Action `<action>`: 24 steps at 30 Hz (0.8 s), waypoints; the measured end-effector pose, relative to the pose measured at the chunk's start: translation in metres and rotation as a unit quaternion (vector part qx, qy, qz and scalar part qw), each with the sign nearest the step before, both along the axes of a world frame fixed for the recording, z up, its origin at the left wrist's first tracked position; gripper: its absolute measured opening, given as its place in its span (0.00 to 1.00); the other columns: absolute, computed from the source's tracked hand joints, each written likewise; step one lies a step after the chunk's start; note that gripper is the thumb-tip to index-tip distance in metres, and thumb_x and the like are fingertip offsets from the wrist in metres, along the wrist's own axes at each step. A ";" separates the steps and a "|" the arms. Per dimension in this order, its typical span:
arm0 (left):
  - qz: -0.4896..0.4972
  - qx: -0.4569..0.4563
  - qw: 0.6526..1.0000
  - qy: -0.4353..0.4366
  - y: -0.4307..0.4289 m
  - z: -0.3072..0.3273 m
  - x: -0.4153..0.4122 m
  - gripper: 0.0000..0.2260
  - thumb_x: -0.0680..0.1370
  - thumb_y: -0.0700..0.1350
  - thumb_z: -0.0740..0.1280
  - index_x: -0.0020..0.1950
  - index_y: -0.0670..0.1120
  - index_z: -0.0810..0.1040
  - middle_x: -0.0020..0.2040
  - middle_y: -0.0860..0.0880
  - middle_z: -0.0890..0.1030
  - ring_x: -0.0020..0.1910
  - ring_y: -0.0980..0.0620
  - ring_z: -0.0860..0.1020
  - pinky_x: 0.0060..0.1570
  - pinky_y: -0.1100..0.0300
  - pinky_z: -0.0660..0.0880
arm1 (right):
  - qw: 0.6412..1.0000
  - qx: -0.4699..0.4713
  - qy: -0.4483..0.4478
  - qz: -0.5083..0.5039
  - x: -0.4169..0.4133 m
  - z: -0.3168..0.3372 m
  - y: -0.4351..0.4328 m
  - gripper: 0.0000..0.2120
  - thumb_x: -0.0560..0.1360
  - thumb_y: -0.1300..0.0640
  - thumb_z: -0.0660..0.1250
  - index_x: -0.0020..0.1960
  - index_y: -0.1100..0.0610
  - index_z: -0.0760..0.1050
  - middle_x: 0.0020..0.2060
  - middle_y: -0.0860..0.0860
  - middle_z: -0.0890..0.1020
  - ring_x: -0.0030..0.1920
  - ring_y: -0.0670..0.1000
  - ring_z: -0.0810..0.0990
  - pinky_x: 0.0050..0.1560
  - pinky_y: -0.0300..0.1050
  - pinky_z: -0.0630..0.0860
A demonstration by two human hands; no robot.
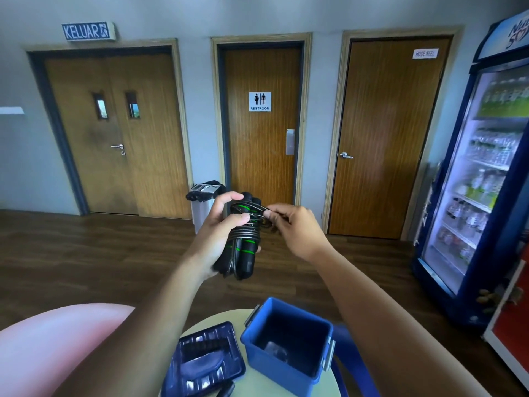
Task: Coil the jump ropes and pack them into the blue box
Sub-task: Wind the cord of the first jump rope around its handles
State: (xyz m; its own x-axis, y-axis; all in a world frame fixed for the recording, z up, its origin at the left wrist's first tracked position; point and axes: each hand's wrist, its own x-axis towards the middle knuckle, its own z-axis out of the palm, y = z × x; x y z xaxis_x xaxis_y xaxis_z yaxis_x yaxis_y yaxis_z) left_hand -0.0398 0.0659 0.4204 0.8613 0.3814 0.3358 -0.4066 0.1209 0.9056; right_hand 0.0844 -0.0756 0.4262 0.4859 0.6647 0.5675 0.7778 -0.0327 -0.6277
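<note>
The left hand (221,224) clasps the coiled jump rope (243,242) by its upright handles; the right hand (292,224) pinches its cord, above the open blue box (286,365) on the bench (257,388).

Blue lid (204,359) — cut by bottom edge; fridge (486,181) — by right.

Black, green-banded rope (242,242), cord wound around paired handles, upright, above table; blue box (286,359), open, beside its lid (204,358)
</note>
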 end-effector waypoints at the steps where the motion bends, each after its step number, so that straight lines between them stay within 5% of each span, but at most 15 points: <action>1: -0.012 -0.006 1.000 0.001 0.001 0.000 -0.001 0.13 0.79 0.37 0.67 0.59 0.53 0.75 0.54 0.35 0.77 0.42 0.34 0.78 0.43 0.35 0.80 | 0.999 -0.005 0.034 0.014 0.003 0.000 0.001 0.10 0.83 0.53 0.63 0.46 0.51 0.81 0.35 0.48 0.80 0.36 0.46 0.77 0.41 0.44 0.73; 5: -0.026 -0.003 0.999 0.018 0.002 0.004 -0.003 0.11 0.78 0.41 0.69 0.59 0.51 0.75 0.50 0.33 0.79 0.41 0.34 0.79 0.43 0.35 0.80 | 0.988 -0.010 0.148 0.045 0.011 -0.002 0.004 0.09 0.82 0.53 0.65 0.45 0.50 0.83 0.35 0.52 0.83 0.35 0.53 0.79 0.40 0.55 0.75; 8: -0.033 -0.011 0.999 0.009 0.001 0.005 -0.002 0.10 0.77 0.43 0.69 0.57 0.52 0.75 0.50 0.34 0.79 0.41 0.34 0.80 0.42 0.36 0.79 | 0.983 0.006 0.175 0.060 0.012 -0.004 0.007 0.10 0.82 0.57 0.64 0.46 0.53 0.82 0.38 0.56 0.82 0.35 0.52 0.78 0.41 0.51 0.72; 15: -0.025 -0.105 0.994 -0.035 -0.009 0.003 0.010 0.05 0.79 0.42 0.65 0.53 0.50 0.73 0.45 0.43 0.83 0.37 0.37 0.81 0.40 0.40 0.81 | 0.997 0.038 0.037 -0.053 -0.002 -0.023 0.010 0.12 0.84 0.56 0.60 0.53 0.55 0.82 0.38 0.48 0.83 0.38 0.48 0.80 0.42 0.45 0.76; 18: 0.118 0.010 0.993 -0.012 -0.013 -0.004 0.022 0.05 0.83 0.43 0.62 0.52 0.54 0.73 0.39 0.56 0.82 0.37 0.55 0.81 0.37 0.57 0.79 | 0.991 0.067 0.071 -0.096 -0.014 -0.035 0.015 0.13 0.85 0.54 0.57 0.55 0.54 0.81 0.41 0.46 0.84 0.41 0.46 0.81 0.45 0.46 0.78; 20: 0.174 0.093 0.980 0.015 -0.013 -0.010 0.029 0.04 0.85 0.46 0.61 0.54 0.56 0.70 0.41 0.55 0.79 0.38 0.60 0.79 0.39 0.63 0.76 | 0.985 0.086 0.106 -0.109 -0.016 -0.039 0.017 0.13 0.85 0.55 0.57 0.56 0.52 0.81 0.42 0.46 0.84 0.43 0.45 0.82 0.46 0.46 0.78; 24: 0.291 0.241 0.921 0.095 -0.013 -0.009 0.034 0.10 0.84 0.56 0.60 0.62 0.54 0.72 0.49 0.58 0.78 0.46 0.57 0.77 0.45 0.58 0.69 | 0.977 0.108 0.130 -0.132 -0.014 -0.036 0.015 0.12 0.84 0.54 0.59 0.56 0.52 0.82 0.42 0.45 0.85 0.45 0.44 0.83 0.50 0.48 0.80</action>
